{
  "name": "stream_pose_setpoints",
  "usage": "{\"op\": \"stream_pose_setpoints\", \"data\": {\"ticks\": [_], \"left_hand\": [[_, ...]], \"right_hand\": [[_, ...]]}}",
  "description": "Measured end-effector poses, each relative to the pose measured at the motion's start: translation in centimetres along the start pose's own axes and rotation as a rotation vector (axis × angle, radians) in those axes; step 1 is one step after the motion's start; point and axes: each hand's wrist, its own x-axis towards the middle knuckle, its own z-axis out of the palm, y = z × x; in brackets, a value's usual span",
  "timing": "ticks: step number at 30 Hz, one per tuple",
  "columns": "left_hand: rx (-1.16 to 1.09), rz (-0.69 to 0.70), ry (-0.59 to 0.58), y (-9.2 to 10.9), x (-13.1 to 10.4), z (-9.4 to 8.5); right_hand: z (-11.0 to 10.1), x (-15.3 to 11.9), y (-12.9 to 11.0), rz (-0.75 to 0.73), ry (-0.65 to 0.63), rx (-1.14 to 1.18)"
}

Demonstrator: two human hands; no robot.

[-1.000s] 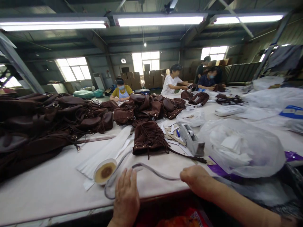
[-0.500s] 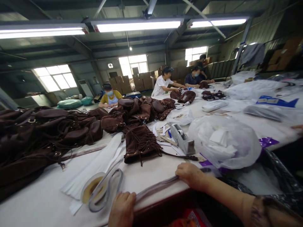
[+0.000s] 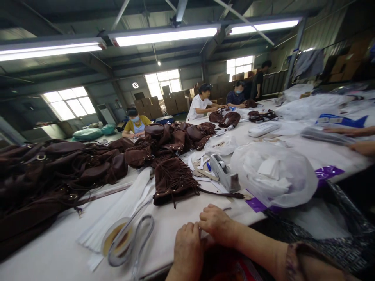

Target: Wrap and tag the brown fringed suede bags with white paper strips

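My left hand [image 3: 189,246] is closed at the table's front edge, its fingers curled over. Right beside it, my right hand [image 3: 218,224] is closed too, and the two hands touch or nearly touch. A short end of a grey strip [image 3: 227,208] pokes out past my right fingers; the rest between the hands is hidden. To the left, a looped grey band [image 3: 150,224] lies over a roll of tape [image 3: 107,238] and hangs toward the edge. Beyond the hands lies a dark brown fringed bag [image 3: 172,181], its strap stretching right.
A big pile of brown bags [image 3: 96,160] covers the left. A grey tape dispenser [image 3: 224,173] and a bulging clear plastic bag [image 3: 272,175] stand to the right. Another person's hands [image 3: 361,146] reach in at far right. Several people work across the table.
My hands have come together; the strip stretched between them is now mostly hidden. My left hand moved right, my right slightly left. Another person's hands reached further in at right.
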Motion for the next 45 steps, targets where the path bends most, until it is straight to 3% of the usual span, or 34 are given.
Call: {"op": "stream_pose_setpoints", "data": {"ticks": [3, 8, 12, 16, 20, 23, 26, 29, 30, 32, 34, 37, 41, 45], "left_hand": [[0.032, -0.071, -0.065, 0.2, 0.3, 1.0], [0.067, -0.05, -0.041, -1.5, -0.2, 2.2], [0.036, -0.02, -0.061, -1.5, 0.3, 2.8], [0.004, 0.043, -0.02, -2.6, 0.5, 4.5], [-0.044, 0.137, -0.012, -4.2, 0.7, 5.8], [-0.128, 0.152, 0.018, -4.1, 0.9, 5.6], [-0.162, 0.101, 0.077, -3.2, 0.9, 4.8], [-0.148, 0.044, 0.151, -2.6, 0.7, 4.2], [-0.139, 0.025, 0.175, -2.4, 0.5, 4.0], [-0.124, -0.01, 0.199, -2.0, 0.4, 3.8], [-0.117, -0.029, 0.184, -1.3, 0.3, 3.5], [-0.092, -0.009, 0.071, 0.4, 0.5, 2.8], [-0.001, 0.008, -0.12, 1.5, 0.4, 1.6], [0.076, 0.004, -0.179, -1.5, -1.4, 0.2]], "right_hand": [[0.9, -0.6, 1.1, 0.035, 0.03, -0.013], [0.5, -2.0, 3.5, 0.096, 0.03, -0.069], [0.2, -0.7, 2.5, -0.016, 0.054, -0.067], [1.4, 0.8, 1.1, -0.101, 0.089, -0.05], [2.6, 1.4, 0.8, -0.108, 0.109, -0.035], [2.3, 1.3, 0.5, -0.08, 0.095, 0.024], [1.4, 0.5, -0.4, 0.041, 0.198, 0.066], [0.9, -0.9, -1.1, 0.328, 0.447, 0.165], [1.0, -1.5, -1.2, 0.443, 0.477, 0.239], [1.3, -2.1, -0.8, 0.645, 0.409, 0.444], [1.7, -2.1, -0.1, 0.795, 0.259, 0.65], [1.8, -0.9, 1.1, 0.95, 0.138, 0.707], [0.8, 0.5, 2.6, 0.973, 0.107, 0.541], [0.6, 0.2, 3.5, 0.93, 0.059, 0.389]]}}
